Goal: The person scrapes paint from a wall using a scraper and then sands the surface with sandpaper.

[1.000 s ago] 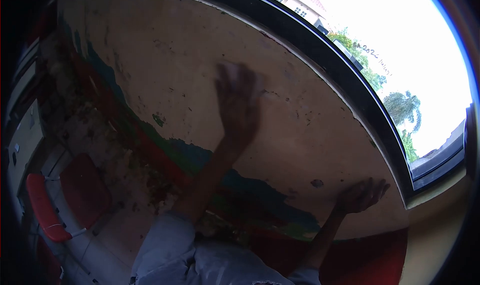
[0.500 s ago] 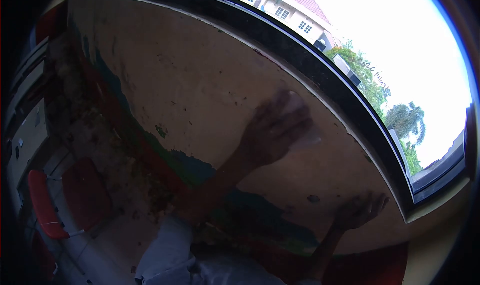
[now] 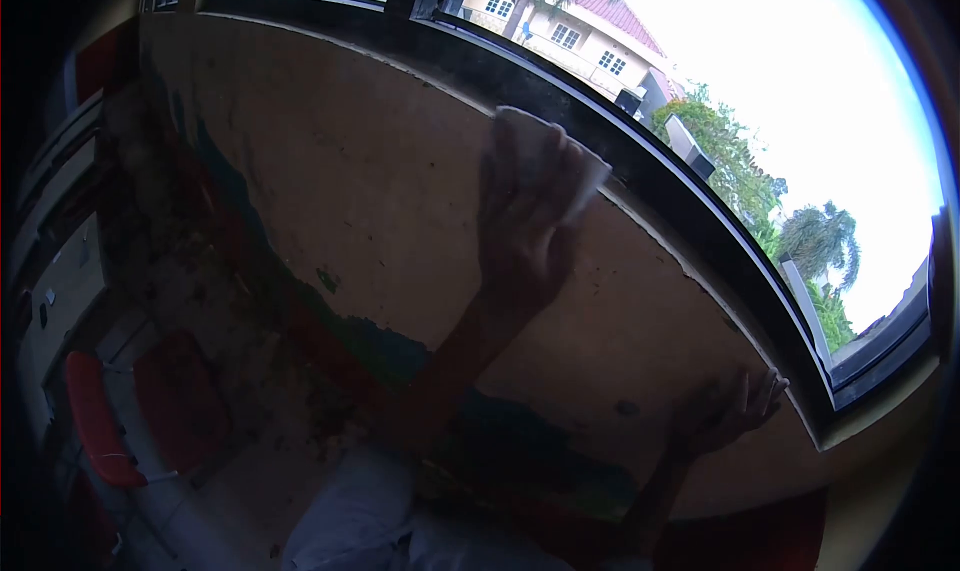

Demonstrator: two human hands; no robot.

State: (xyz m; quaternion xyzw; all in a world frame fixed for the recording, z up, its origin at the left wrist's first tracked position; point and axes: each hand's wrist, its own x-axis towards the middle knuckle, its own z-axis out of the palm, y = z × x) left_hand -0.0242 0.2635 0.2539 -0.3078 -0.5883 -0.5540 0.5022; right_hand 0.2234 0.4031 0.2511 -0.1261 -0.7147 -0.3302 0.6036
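My left hand (image 3: 530, 216) is closed over a thin, pale, flat sheet (image 3: 592, 176), and I cannot tell what material it is. The sheet's upper edge shows past my fingers and overlaps the strip where the wall meets the dark window frame (image 3: 640, 146). Behind the hand spreads the beige wall (image 3: 400, 191), marked with specks and chipped spots. Farther right, my right hand (image 3: 728, 411) has its fingers stretched out, with the fingertips right at the wall's top edge beside the frame's corner.
Peeling green and blue paint (image 3: 540, 436) runs along the lower wall above a red band (image 3: 745, 531). Red chairs (image 3: 105, 421) stand on the floor at left, near a table (image 3: 70, 286). Through the window show a house (image 3: 545, 26) and trees.
My left hand has moved up the wall with the pale sheet, from the beige surface to the window frame's edge. My right hand has stayed in nearly the same place.
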